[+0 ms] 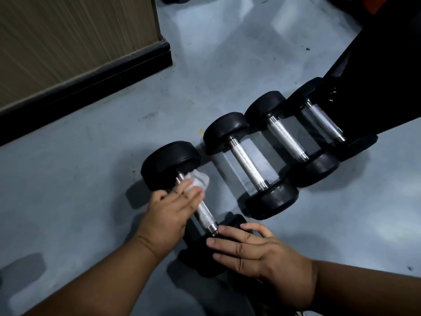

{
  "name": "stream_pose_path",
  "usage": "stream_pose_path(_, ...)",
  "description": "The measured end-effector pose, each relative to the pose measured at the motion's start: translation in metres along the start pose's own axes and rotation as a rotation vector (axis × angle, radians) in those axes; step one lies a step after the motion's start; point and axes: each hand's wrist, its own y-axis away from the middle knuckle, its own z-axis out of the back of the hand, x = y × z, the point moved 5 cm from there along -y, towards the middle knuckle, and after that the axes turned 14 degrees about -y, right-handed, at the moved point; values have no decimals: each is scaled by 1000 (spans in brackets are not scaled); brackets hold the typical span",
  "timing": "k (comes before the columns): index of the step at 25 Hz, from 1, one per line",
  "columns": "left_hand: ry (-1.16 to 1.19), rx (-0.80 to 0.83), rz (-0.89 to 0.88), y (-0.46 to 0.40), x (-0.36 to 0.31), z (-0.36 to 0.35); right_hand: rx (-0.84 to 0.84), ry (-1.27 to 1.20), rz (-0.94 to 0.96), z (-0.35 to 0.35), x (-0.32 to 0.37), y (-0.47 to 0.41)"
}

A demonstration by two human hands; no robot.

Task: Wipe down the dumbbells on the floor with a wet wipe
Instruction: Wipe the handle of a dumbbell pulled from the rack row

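Observation:
Several black dumbbells with knurled steel handles lie in a diagonal row on the grey floor [91, 174]. The nearest dumbbell [170, 164] is under both my hands. My left hand [169, 212] presses a crumpled white wet wipe [200, 181] against the far end of its handle, close to the far head. My right hand [252, 249] rests over its near head, fingers curled on the black rubber. The second dumbbell [247, 166] lies just to the right, then a third dumbbell [287, 135]. A fourth dumbbell [324, 120] sits partly under a black bench.
A wood-panelled wall with a black skirting board [86, 87] runs along the left. A black padded bench [382, 76] slants in from the upper right, overlapping the farthest dumbbell. Grey floor spreads to the left and lower right.

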Motion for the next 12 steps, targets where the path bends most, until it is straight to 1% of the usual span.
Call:
stream_pose_path(2, 26, -43, -188, 19, -32, 3, -2, 26, 6, -5, -3, 1)
stream_pose_path(4, 39, -32, -302, 24, -29, 5, 4, 40, 12, -7, -3, 0)
stream_pose_path(5, 0, -25, -306, 18, -18, 4, 8, 27, 8, -6, -3, -1)
stream_pose_path(6, -33, -16, -259, 10, -3, 2, 15, 1, 0, -4, -1, -1)
stream_pose_path(8, -62, -8, -71, -4, 24, 0, 26, -33, -15, 2, 1, -2)
stream_pose_path(9, -55, -1, 8, -6, 26, 1, 28, -33, -18, 5, 2, -2)
stream_pose_path(10, -36, -7, 34, -4, 18, 0, 29, -28, -20, 5, 2, -2)
stream_pose_path(11, -21, -25, 2, 2, 2, -1, 29, -22, -20, 4, 2, -2)
stream_pose_path(12, 8, -35, -94, 10, -17, -1, 30, -16, -19, 2, 2, -2)
